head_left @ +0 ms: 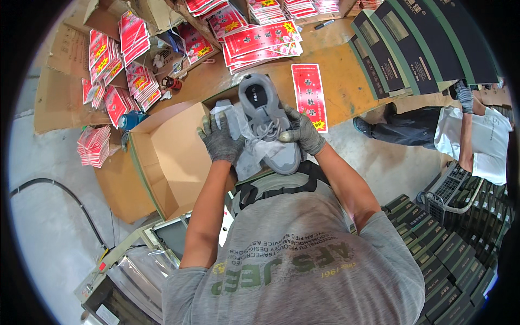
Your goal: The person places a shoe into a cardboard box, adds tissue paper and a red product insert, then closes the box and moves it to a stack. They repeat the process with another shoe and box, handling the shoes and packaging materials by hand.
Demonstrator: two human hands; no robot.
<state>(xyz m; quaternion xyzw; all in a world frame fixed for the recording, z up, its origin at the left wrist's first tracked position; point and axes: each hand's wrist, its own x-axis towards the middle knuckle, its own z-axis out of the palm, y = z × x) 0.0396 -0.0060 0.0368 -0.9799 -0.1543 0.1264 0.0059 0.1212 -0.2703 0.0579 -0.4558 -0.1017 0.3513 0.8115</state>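
Observation:
A grey lace-up sneaker (274, 111) lies before me, sole down, toe toward my body. My right hand (304, 132), in a grey glove, grips its outer side with the thumb across the front. White tissue paper (261, 149) covers part of the laces. To its left is a second grey shoe (249, 165), partly hidden by paper and my hand. My gloved left hand (221, 137) rests there with its fingers spread. Beside it is an open cardboard shoebox (172, 149), with a bare tan interior and dark green edges.
A flat red packet (310, 97) lies right of the shoes on the wooden table (338, 59). Stacks of red packets (260, 40) sit at the back and left. Dark green shoeboxes (411, 46) stand far right; more (439, 254) are stacked lower right. Another person (460, 135) stands at right.

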